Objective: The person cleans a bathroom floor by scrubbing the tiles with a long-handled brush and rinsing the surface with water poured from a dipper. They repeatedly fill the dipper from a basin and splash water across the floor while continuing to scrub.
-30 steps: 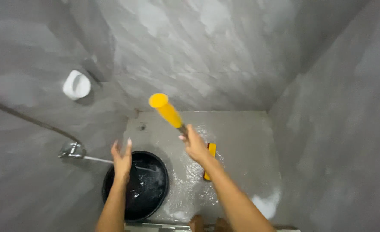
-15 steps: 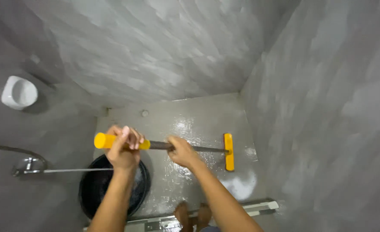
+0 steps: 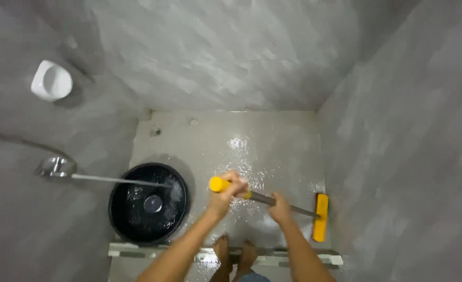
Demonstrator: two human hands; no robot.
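Yellow at both ends, the floor brush (image 3: 272, 201) slants down to my right, my left hand (image 3: 230, 189) wrapped around its grip, my right hand (image 3: 280, 208) closed on the shaft, nearer the head (image 3: 320, 217) by the wall.

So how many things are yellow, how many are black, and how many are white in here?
Yellow: 2, the brush head and the handle grip
Black: 1, the bucket
White: 1, the wall holder
Total: 4
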